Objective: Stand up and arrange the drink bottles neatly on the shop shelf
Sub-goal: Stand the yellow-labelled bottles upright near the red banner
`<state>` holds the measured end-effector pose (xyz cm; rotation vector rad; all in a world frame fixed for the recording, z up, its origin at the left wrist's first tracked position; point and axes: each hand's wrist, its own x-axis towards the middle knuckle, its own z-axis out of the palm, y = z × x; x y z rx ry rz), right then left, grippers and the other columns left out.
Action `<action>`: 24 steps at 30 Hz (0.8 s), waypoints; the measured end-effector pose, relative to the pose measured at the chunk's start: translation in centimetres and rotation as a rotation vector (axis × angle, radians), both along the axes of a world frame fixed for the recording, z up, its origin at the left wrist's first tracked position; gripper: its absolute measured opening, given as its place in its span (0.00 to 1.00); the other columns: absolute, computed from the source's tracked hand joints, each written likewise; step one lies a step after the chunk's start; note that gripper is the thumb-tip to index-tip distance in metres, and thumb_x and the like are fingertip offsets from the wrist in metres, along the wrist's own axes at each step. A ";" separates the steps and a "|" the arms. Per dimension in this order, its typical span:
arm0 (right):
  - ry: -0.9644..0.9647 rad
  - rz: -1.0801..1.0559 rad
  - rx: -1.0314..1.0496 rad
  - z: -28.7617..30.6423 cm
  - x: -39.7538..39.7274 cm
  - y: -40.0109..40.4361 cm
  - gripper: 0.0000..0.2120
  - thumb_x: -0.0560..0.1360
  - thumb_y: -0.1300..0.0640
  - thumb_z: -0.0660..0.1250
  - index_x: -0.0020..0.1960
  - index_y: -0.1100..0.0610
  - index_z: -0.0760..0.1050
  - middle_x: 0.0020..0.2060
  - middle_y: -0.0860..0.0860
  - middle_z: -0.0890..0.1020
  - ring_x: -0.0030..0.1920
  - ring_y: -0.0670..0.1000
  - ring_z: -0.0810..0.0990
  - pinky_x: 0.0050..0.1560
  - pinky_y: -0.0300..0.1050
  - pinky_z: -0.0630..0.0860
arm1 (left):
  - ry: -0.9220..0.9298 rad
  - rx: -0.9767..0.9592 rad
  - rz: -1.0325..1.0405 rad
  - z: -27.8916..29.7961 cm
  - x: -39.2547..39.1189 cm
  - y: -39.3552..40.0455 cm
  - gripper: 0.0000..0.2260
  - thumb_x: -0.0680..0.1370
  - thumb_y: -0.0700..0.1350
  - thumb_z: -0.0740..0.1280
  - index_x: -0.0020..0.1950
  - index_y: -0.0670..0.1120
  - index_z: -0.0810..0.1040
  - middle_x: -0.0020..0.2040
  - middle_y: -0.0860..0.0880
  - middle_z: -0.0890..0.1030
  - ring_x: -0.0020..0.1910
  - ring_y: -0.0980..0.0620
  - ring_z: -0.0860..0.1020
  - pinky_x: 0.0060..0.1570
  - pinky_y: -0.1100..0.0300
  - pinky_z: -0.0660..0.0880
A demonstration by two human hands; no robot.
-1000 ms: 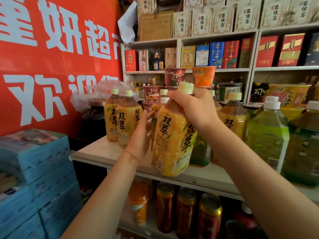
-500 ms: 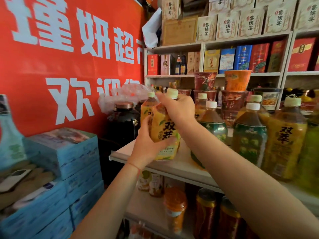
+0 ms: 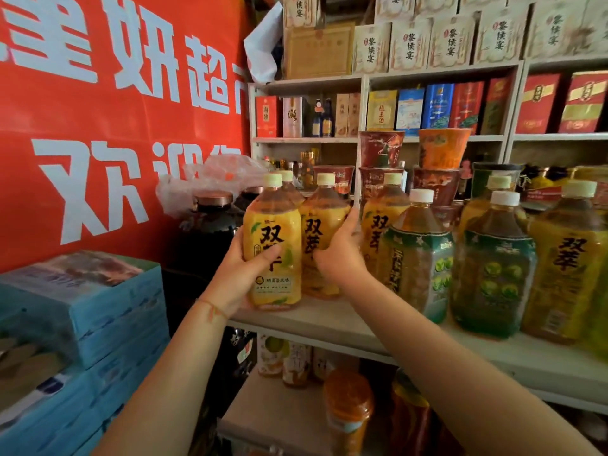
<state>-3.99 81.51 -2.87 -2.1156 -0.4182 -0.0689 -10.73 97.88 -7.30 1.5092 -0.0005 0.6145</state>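
A yellow-labelled drink bottle (image 3: pixel 273 251) stands upright at the left end of the white shelf (image 3: pixel 332 324). My left hand (image 3: pixel 240 274) grips its lower body, thumb across the label. A second yellow bottle (image 3: pixel 324 238) stands just to its right, and my right hand (image 3: pixel 340 255) holds its right side with fingers curled round it. A third yellow bottle (image 3: pixel 381 225) stands behind my right hand. Two green-labelled bottles (image 3: pixel 414 258) (image 3: pixel 493 268) and another yellow bottle (image 3: pixel 566 264) stand further right, all upright.
Dark jars (image 3: pixel 210 225) under a plastic bag stand left of the shelf, before a red banner (image 3: pixel 98 126). Stacked blue boxes (image 3: pixel 98 311) fill the lower left. Noodle cups (image 3: pixel 381 153) rise behind the bottles. Cans and bottles (image 3: pixel 348 406) crowd the lower shelf.
The yellow bottle came down and now stands on the shelf's left end. My right hand left its cap and moved to the neighbouring bottle's side. The view shifted right.
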 end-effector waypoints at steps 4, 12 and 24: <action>-0.013 -0.090 -0.032 -0.1 1.2 0.6 0.55 0.78 0.63 0.69 0.79 0.48 0.25 0.82 0.58 0.45 0.76 0.62 0.65 0.67 0.58 0.74 | 0.018 0.084 -0.124 0.4 0.4 1.2 0.32 0.73 0.48 0.72 0.76 0.56 0.66 0.60 0.53 0.84 0.61 0.53 0.82 0.58 0.53 0.79; -0.333 -0.172 -0.167 0.1 0.0 0.0 0.35 0.77 0.68 0.66 0.79 0.63 0.53 0.76 0.61 0.62 0.75 0.60 0.65 0.73 0.53 0.67 | 0.013 0.071 0.081 -0.1 1.2 -1.3 0.38 0.74 0.48 0.76 0.80 0.54 0.60 0.71 0.49 0.75 0.68 0.49 0.76 0.68 0.43 0.74; -0.787 -0.728 -0.212 2.2 1.8 -13.4 0.25 0.80 0.56 0.59 0.75 0.62 0.63 0.71 0.64 0.69 0.73 0.65 0.66 0.73 0.65 0.62 | -0.102 0.671 0.118 0.9 2.2 -16.4 0.39 0.75 0.56 0.75 0.79 0.49 0.58 0.75 0.48 0.64 0.73 0.52 0.65 0.74 0.54 0.65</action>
